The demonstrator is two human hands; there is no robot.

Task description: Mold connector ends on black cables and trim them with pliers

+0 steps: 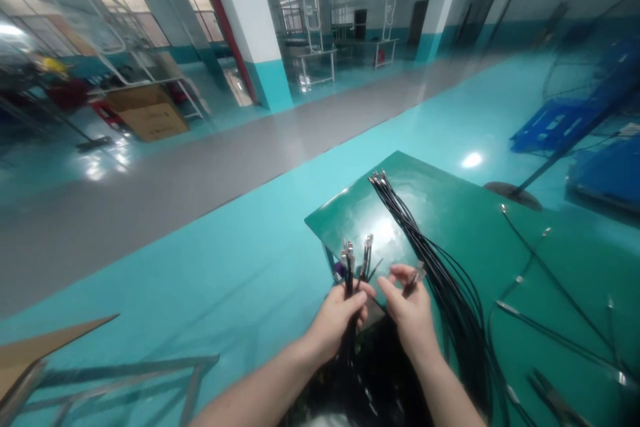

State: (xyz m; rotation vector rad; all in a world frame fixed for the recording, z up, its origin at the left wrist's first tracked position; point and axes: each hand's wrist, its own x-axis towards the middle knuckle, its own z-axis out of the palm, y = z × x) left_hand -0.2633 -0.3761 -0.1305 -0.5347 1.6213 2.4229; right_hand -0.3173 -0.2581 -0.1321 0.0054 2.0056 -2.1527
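Observation:
My left hand [339, 320] grips a bunch of thin black cables [356, 260] with metal tips that stick up above the fist. My right hand [411, 310] pinches a single metal-tipped cable end [416, 276] between thumb and fingers, close beside the bunch. Both hands hover over the near left corner of a dark green table [450, 200]. A long bundle of black cables [425, 247] lies across the table from its far side toward me, just right of my right hand. A dark mass of cables [370, 380] hangs below my hands.
Loose single cables [550, 280] with metal ends lie scattered on the table's right part. Blue crates [565, 123] and a stand base [513, 193] sit at right. Cardboard boxes [150, 113], racks and a white pillar [250, 27] stand far left. A metal frame [125, 380] is at lower left.

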